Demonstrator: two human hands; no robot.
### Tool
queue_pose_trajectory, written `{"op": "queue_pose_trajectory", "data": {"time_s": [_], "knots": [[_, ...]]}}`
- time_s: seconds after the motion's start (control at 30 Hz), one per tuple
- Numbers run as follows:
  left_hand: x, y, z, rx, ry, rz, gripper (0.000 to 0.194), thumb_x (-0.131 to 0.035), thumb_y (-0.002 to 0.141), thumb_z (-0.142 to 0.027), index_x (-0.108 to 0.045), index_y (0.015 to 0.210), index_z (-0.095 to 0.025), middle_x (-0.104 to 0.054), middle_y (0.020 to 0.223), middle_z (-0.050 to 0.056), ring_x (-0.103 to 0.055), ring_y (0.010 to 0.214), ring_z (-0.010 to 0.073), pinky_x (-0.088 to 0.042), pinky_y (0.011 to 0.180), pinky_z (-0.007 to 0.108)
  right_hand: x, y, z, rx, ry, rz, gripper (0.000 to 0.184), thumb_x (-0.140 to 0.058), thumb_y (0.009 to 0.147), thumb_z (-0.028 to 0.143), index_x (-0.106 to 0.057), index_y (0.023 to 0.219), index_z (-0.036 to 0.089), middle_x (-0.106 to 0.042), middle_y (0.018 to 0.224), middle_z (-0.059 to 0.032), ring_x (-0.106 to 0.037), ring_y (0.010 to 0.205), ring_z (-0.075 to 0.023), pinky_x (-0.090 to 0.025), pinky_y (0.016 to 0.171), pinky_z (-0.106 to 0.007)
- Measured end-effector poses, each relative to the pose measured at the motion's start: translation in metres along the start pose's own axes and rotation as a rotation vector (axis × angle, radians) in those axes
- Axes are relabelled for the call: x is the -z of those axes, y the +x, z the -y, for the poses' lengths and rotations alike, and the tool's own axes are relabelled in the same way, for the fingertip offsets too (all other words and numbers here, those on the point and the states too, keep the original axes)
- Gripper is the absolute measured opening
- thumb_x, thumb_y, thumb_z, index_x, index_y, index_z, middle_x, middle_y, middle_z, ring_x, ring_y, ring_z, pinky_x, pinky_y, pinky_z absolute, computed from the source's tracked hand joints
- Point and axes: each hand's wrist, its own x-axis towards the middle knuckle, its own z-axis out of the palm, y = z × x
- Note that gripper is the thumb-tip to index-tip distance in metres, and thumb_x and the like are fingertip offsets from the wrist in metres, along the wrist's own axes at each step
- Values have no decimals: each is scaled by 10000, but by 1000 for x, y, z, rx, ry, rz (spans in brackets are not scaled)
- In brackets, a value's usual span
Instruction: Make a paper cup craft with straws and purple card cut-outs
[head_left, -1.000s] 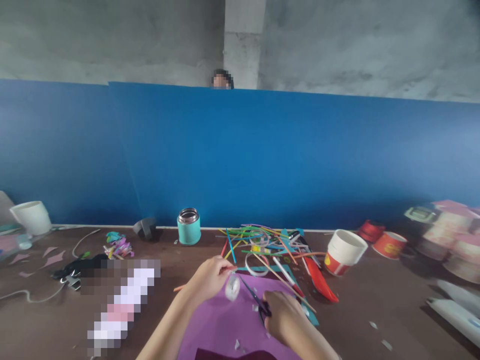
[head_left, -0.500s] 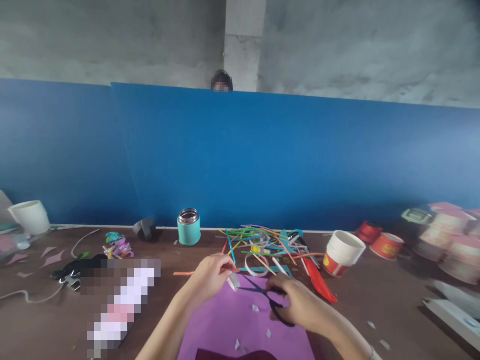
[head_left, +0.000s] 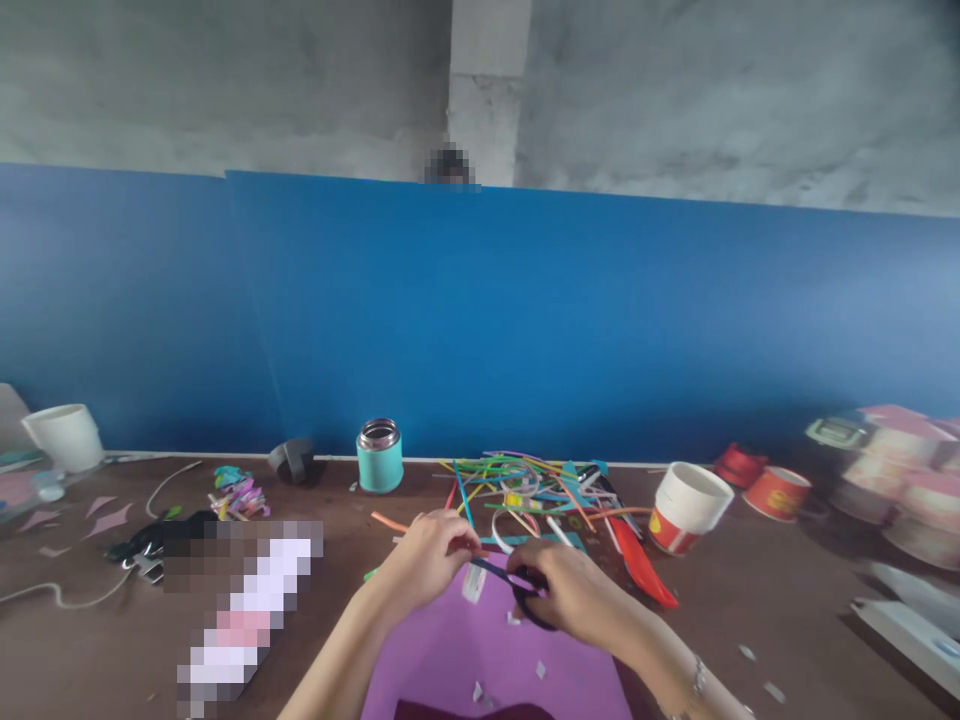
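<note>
My left hand (head_left: 439,548) is closed, pinching a thin orange strip (head_left: 388,521) whose short end pokes out past the fingertips. Just under those fingertips is a small white printed piece (head_left: 473,583); whether it is held or lies on the purple sheet (head_left: 495,650) I cannot tell. Black-handled scissors (head_left: 491,568) are gripped in my right hand (head_left: 559,585), fingers through the loops. Their blades reach left to the strip's end, by my left fingertips. Small white scraps (head_left: 541,669) are scattered over the purple sheet.
Beyond my hands lies a heap of coloured strips (head_left: 517,480), with a red piece (head_left: 641,565) beside it. A turquoise flask (head_left: 379,465) stands left of it, a paper cup (head_left: 686,510) right. A blue partition (head_left: 480,320) closes off the table's back; a person's head shows above it.
The scissors have moved left and slightly up to the strip, and their blades have drawn together. The orange strip is tilted differently in my left hand, which has shifted slightly right.
</note>
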Motion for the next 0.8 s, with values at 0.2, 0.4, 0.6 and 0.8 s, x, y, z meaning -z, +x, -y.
{"op": "queue_pose_trajectory", "data": {"time_s": [0.2, 0.4, 0.6, 0.8], "knots": [[-2, 5, 8, 81, -269, -116, 127, -537, 779, -242, -644, 822, -190, -633, 799, 42, -579, 741, 164, -425, 675, 258, -15, 2, -9, -77, -31, -65, 251, -619, 662, 245, -648, 912, 251, -655, 850, -1, -565, 734, -158, -336, 614, -228], [2, 6, -3, 185, -619, -169, 275, -490, 825, -402, -547, 941, -159, -471, 694, -34, -385, 476, 64, -313, 476, 208, -35, 10, -29, -209, 184, -101, 284, -651, 639, 317, -642, 904, 216, -627, 697, 10, -525, 616, -133, -333, 534, -207], [6, 3, -14, 193, -619, -128, 353, -554, 796, -444, -573, 975, -139, -399, 670, -46, -345, 603, 84, -295, 557, 209, -48, 14, -40, -259, 278, -129, 197, -644, 652, 304, -610, 811, 193, -494, 556, 58, -403, 506, -92, -261, 454, -193], [5, 2, -18, 235, -770, -87, 394, -494, 815, -509, -559, 973, -154, -280, 581, -82, -219, 498, 65, -170, 454, 207, -47, 11, -35, -272, 357, -77, 194, -637, 650, 295, -597, 812, 195, -450, 536, 67, -390, 487, -88, -251, 432, -185]]}}
